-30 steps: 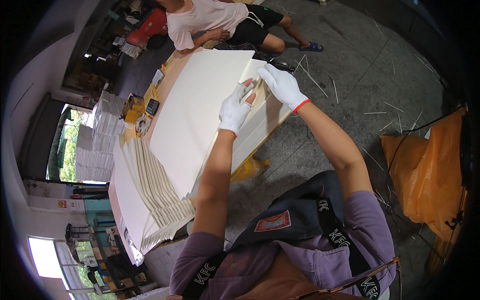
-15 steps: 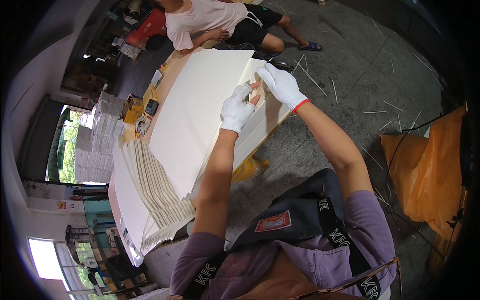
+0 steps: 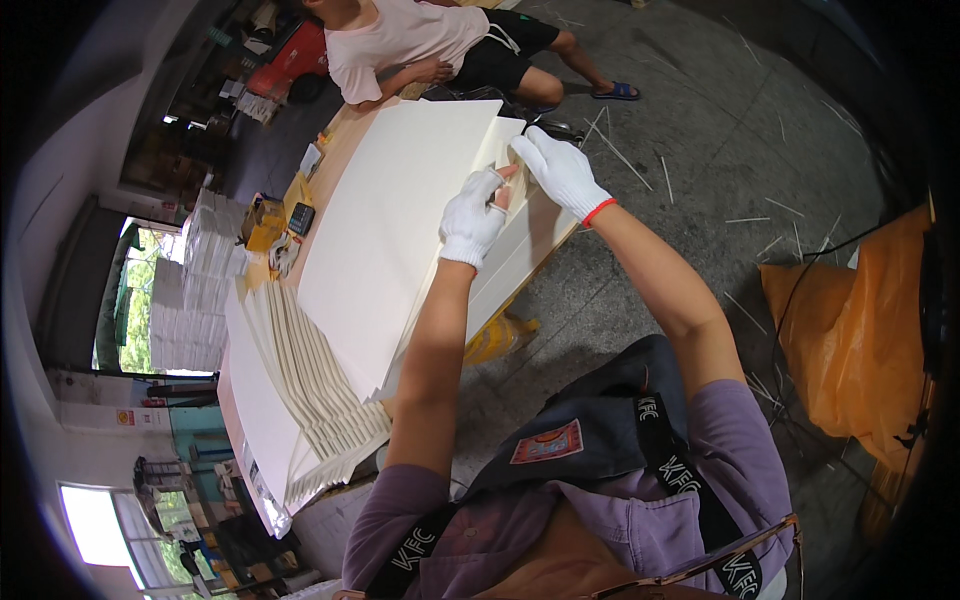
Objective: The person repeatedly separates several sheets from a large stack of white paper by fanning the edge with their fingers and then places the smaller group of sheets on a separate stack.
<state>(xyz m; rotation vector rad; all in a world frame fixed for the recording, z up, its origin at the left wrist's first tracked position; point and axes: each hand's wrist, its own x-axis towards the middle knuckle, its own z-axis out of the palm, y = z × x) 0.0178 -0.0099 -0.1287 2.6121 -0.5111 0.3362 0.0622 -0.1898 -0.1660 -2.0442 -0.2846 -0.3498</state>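
Observation:
A stack of large white sheets lies on the wooden table in front of me, its right-hand edges slightly fanned. My left hand, in a white knitted glove with bare fingertips, grips the sheets' right edge near the far corner. Thumb and fingers bend around that edge. Just right of it, my right hand, in a white glove with a red cuff, closes over the corner of the lower sheets. How many sheets each hand holds is hidden. Nearer on the left lies a second stack of white sheets, spread in overlapping steps.
Across the table a person in a pink shirt sits with an arm on its edge. A yellow box and a dark calculator lie on the left side. Thin white strips litter the floor. An orange sheet hangs at right.
My left fingers have drawn slightly closer together at the sheets' edge. Both hands stay at the same corner, and the view has shifted a little.

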